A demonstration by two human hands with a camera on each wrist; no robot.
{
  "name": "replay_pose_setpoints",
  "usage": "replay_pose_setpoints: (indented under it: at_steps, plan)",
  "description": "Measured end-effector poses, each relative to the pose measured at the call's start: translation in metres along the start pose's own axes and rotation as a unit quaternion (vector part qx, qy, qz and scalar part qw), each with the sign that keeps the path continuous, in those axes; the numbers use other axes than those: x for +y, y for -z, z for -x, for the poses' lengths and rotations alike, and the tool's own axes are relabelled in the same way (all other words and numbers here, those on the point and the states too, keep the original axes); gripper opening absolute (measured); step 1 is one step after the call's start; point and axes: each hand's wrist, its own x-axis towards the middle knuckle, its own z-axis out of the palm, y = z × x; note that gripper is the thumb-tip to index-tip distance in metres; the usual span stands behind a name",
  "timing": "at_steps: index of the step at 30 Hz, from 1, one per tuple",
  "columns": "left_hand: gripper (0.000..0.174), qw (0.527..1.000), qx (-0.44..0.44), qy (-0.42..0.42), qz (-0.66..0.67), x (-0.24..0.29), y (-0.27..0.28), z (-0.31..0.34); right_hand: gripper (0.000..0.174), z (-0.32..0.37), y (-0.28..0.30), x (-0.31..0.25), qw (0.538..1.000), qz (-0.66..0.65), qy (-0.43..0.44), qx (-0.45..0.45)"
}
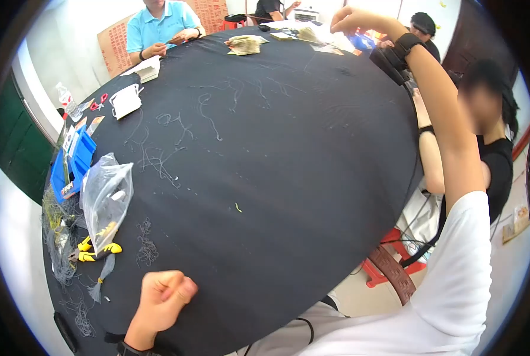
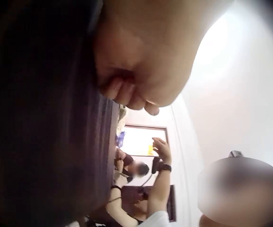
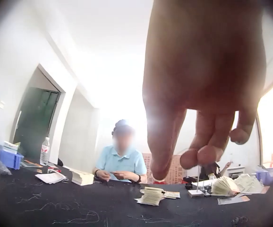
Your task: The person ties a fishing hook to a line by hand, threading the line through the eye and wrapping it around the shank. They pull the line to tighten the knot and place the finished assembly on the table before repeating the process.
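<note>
While looking down from head cam, see lt hand (image 1: 161,296) balled in tight fist, knuckles on black table (image 1: 312,178) just inside near rim; nothing seen inside the curl. Nearest bit: thread tangle (image 1: 148,249), just beyond fist toward left, apart from it. Further left by rim: yellow-handled pliers (image 1: 96,249) at lower end of clear plastic bag (image 1: 107,199), blue box (image 1: 75,160) beyond. Wide bare cloth mid & rt for moving, only loose threads (image 1: 158,157) and a small green scrap (image 1: 238,207). Rt hand (image 1: 348,21) up high over far rt edge, arm stretched, well apart from fist. Past rt rim: red stool (image 1: 373,276) & seated person in black (image 1: 499,166), close by.

From lt wrist cam: fingers (image 2: 122,92) tucked into palm against dark cloth, tabletop itself a dark blur. From rt wrist cam, unseen from head cam: rt fingers (image 3: 207,153) hanging bent, tips near thumb; can't tell if anything thin pinched. Below them: paper stacks (image 3: 150,196), person in blue shirt (image 3: 120,163) at far side.
</note>
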Motion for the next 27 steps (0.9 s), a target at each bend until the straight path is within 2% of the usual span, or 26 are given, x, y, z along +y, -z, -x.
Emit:
replay_pose_setpoints:
  at_steps: [1,3,4,5,7,8,10,11,12,13,16,18,19,23,27]
  plan:
    - [0.043,0.999,-0.029,0.023,0.014,0.004,0.001,-0.002,0.022,-0.013,0.002,0.0,1.0,0.009,-0.012,0.004]
    - [0.019,0.993,-0.077,0.069,0.048,0.014,0.005,-0.007,0.03,-0.042,-0.001,0.001,0.997,0.06,-0.047,-0.009]
    - [0.008,0.989,-0.087,0.093,0.075,0.019,0.004,-0.01,0.029,-0.057,-0.006,0.002,0.998,0.044,-0.033,-0.013]
    - [0.008,0.984,-0.115,0.113,0.079,0.019,0.01,-0.015,0.027,-0.073,-0.012,0.001,0.999,0.029,-0.018,-0.018]
    - [0.021,0.969,-0.173,0.15,0.087,0.017,0.028,-0.025,0.025,-0.095,-0.024,-0.015,1.0,0.028,0.0,-0.01]
    - [0.024,0.956,-0.187,0.167,0.153,0.014,0.032,-0.028,0.024,-0.107,-0.03,-0.018,0.998,0.02,0.052,0.002]
    - [0.031,0.916,-0.211,0.197,0.28,0.004,0.041,-0.032,0.022,-0.159,-0.045,-0.01,0.994,-0.076,0.073,-0.01]
    - [0.033,0.889,-0.25,0.212,0.321,-0.002,0.047,-0.036,0.021,-0.171,-0.053,-0.019,0.993,-0.088,0.075,0.007]
    - [0.033,0.891,-0.237,0.222,0.318,0.0,0.047,-0.038,0.019,-0.184,-0.061,-0.023,0.992,-0.1,0.076,0.023]
    - [0.034,0.892,-0.225,0.233,0.314,0.005,0.042,-0.039,0.017,-0.214,-0.07,-0.013,0.98,-0.157,0.124,0.007]
    - [0.035,0.882,-0.225,0.261,0.322,0.007,0.044,-0.04,0.018,-0.217,-0.089,-0.033,0.976,-0.19,0.101,0.041]
    - [0.035,0.879,-0.217,0.278,0.323,0.01,0.045,-0.04,0.018,-0.225,-0.092,-0.032,0.972,-0.194,0.121,0.05]
    - [0.041,0.869,-0.235,0.292,0.322,0.006,0.05,-0.039,0.019,-0.226,-0.088,-0.028,0.972,-0.195,0.121,0.049]
    - [0.034,0.871,-0.237,0.28,0.328,0.018,0.042,-0.049,0.024,-0.206,-0.061,0.006,0.978,-0.201,0.051,-0.007]
    - [0.034,0.865,-0.23,0.299,0.332,0.019,0.042,-0.049,0.029,-0.167,-0.004,0.064,0.976,-0.183,-0.092,-0.071]
